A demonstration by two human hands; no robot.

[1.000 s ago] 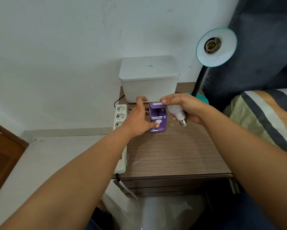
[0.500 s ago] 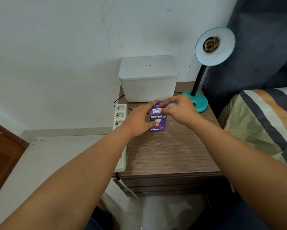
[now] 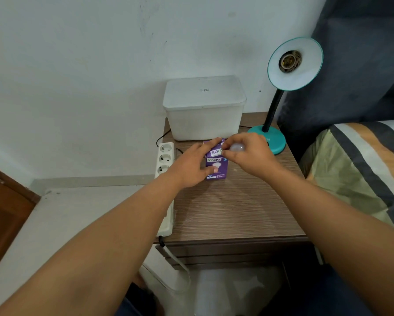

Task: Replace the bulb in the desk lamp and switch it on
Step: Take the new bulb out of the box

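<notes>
A teal desk lamp (image 3: 295,65) stands at the back right of the wooden nightstand (image 3: 232,208), its shade tilted toward me with a bare socket (image 3: 290,60). A purple bulb box (image 3: 216,165) stands upright mid-table. My left hand (image 3: 191,165) grips the box's left side, thumb on its front. My right hand (image 3: 248,153) holds a white bulb (image 3: 237,147) in its palm while its fingertips pinch the box's top flap. The bulb's screw base is hidden by my fingers.
A white lidded plastic container (image 3: 204,108) sits behind the box against the wall. A white power strip (image 3: 165,160) runs along the nightstand's left edge, with a low white ledge (image 3: 61,215) beside it. A striped bed (image 3: 360,169) and dark curtain border the right.
My right hand turned the bulb over and came down onto the box, fingers now on its top flap. The flap has folded forward. My left hand stayed on the box.
</notes>
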